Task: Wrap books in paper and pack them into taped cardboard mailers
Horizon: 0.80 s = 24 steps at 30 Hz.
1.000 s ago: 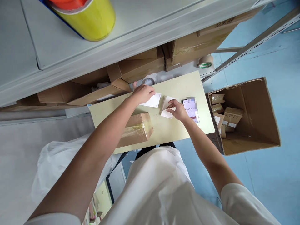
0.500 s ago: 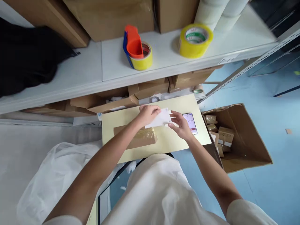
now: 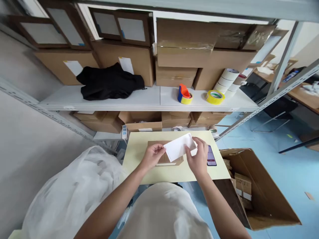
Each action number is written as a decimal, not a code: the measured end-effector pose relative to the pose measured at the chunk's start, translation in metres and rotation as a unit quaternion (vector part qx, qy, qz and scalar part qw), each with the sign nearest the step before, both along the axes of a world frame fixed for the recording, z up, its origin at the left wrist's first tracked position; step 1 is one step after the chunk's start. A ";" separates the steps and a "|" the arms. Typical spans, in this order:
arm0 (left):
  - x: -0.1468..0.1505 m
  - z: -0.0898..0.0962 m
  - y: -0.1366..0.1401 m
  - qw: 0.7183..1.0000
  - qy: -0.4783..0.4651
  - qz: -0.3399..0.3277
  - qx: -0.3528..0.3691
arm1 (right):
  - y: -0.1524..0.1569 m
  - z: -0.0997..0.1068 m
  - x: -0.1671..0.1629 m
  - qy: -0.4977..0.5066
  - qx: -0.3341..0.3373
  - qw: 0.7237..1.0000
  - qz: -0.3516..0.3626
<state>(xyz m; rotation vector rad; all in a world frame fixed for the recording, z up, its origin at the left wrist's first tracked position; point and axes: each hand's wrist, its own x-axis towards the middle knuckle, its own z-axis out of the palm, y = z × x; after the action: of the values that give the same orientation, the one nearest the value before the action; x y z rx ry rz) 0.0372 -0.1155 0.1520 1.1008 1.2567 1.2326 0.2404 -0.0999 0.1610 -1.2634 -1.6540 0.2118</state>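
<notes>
A white rectangular piece (image 3: 177, 148), like a label sheet or flat card, is held tilted above the table. My left hand (image 3: 152, 156) pinches its left edge. At its right end, the thumb and fingers of my right hand (image 3: 198, 156) grip it, the end looking slightly curved. Beneath lies a brown cardboard box (image 3: 165, 160) on the pale yellow tabletop (image 3: 136, 159), partly hidden by the white piece and my left hand. A phone (image 3: 211, 155) with a lit screen rests just right of my right hand.
A shelf (image 3: 149, 103) ahead carries cartons, a black cloth (image 3: 112, 82), a tape dispenser (image 3: 184, 94) and a yellow tape roll (image 3: 215, 97). On the right stands a large open carton (image 3: 266, 186) with small parcels inside. White plastic sheeting (image 3: 74, 186) bulges at left.
My view has tilted up, showing more of the shelf. My right hand, apart from or barely at the white piece's edge before, now grips its right end. My left hand has shifted to its left edge.
</notes>
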 end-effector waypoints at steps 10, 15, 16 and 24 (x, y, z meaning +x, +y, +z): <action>-0.003 0.009 -0.059 0.956 -0.291 -0.003 -0.025 | -0.068 0.016 -0.074 -0.186 0.116 0.965 0.141; -0.014 0.014 -0.069 0.941 -0.334 -0.037 -0.031 | -0.079 0.020 -0.074 -0.198 0.148 0.960 0.131; -0.015 0.014 -0.071 0.941 -0.334 -0.039 -0.030 | -0.081 0.020 -0.074 -0.199 0.150 0.960 0.129; -0.022 0.015 -0.078 0.942 -0.328 -0.060 -0.041 | -0.090 0.017 -0.074 -0.202 0.151 0.958 0.136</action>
<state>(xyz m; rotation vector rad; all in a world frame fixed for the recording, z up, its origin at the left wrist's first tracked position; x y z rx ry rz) 0.0156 -0.1935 0.1666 0.6092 0.7087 1.2913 0.1665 -0.1903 0.1782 -0.8811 -2.1194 -0.1425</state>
